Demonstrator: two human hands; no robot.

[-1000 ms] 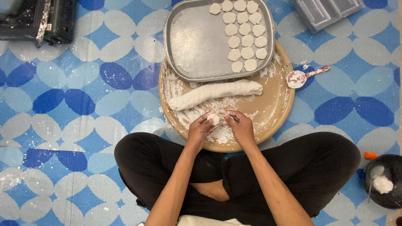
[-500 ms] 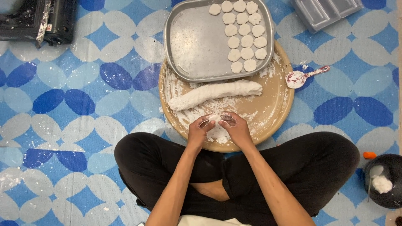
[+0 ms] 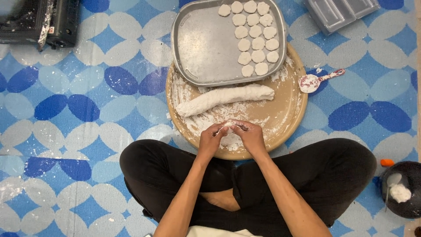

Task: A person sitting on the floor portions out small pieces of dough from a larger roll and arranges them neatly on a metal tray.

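My left hand (image 3: 211,139) and my right hand (image 3: 251,136) meet over the near edge of a round wooden board (image 3: 285,115), fingertips pinching a small piece of white dough (image 3: 229,127) between them. A long floury dough log (image 3: 223,99) lies across the board just beyond my hands. A grey metal tray (image 3: 204,44) rests on the board's far side, with several flat round dough discs (image 3: 256,43) lined up along its right half. Loose flour covers the board around my hands.
I sit cross-legged in black trousers on a blue and white patterned mat. A floury patterned spoon (image 3: 312,81) lies right of the board. A black bowl (image 3: 403,188) with flour stands at the lower right, a black appliance (image 3: 39,22) top left, a grey container (image 3: 340,12) top right.
My hands stayed at the near edge of the board; the fingers shifted slightly while working the small dough piece. Nothing else moved.
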